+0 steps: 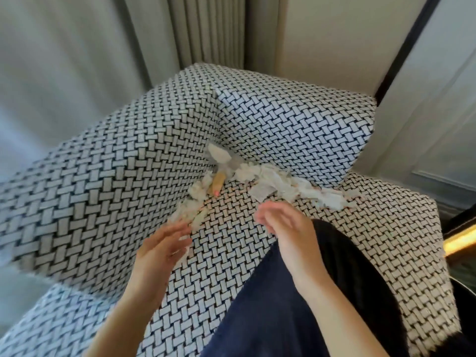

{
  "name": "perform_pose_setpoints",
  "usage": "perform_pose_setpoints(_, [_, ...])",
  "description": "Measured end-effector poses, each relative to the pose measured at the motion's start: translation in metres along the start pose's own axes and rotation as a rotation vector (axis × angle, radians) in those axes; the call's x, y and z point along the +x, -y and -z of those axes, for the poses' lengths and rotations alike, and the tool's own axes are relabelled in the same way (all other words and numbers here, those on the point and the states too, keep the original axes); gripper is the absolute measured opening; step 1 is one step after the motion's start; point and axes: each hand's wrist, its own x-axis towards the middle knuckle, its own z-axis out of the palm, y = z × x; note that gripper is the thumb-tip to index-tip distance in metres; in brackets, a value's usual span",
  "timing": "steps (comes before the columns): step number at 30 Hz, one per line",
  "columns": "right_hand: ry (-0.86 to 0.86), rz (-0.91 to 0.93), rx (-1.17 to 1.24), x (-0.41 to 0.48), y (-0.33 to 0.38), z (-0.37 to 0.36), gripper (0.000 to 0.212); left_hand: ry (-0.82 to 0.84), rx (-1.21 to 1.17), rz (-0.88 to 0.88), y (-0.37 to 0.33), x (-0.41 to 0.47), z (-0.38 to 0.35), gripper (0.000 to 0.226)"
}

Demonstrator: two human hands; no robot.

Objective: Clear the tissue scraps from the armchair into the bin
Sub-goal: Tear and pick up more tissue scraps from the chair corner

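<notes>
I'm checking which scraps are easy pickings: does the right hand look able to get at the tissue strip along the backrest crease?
Probably yes. The right hand hovers open just short of the tissue strip, with only bare seat cushion between them and nothing lying over the scraps.

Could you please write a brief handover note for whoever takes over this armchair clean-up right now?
Left hand: open, fingers among loose scraps at the seat's left edge, no firm grip visible.
Right hand: loosely curled above the seat, apparently empty.
Tissue scraps: spread along the crease between seat and back of the armchair, with a small tan stick-like object among them.
Bin: not in view.
Done: nothing visibly cleared.
Left: gather all scraps and bin them.
</notes>
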Motion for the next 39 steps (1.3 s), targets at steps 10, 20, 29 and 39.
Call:
perform_pose_setpoints(10, [0.355, 0.004, -0.319, 0.016, -0.058, -0.083, 0.017, -0.293, 0.236, 0.033, 0.056, -0.015, 0.021, 0.039])
perform_pose_setpoints(20, [0.590, -0.007, -0.647, 0.012, -0.100, -0.088, 0.040, -0.162, 0.752, 0.010, 0.075, 0.008, 0.006, 0.046])
perform_pose_setpoints(29, [0.729, -0.084, -0.734, 0.008, -0.103, -0.090, 0.052, -0.125, 0.812, -0.053, 0.087, 0.014, 0.009, 0.058])
perform_pose_setpoints(39, [0.725, -0.120, -0.655, 0.006, -0.102, -0.089, 0.055, -0.085, 0.648, -0.027, 0.074, 0.031, 0.014, 0.054])
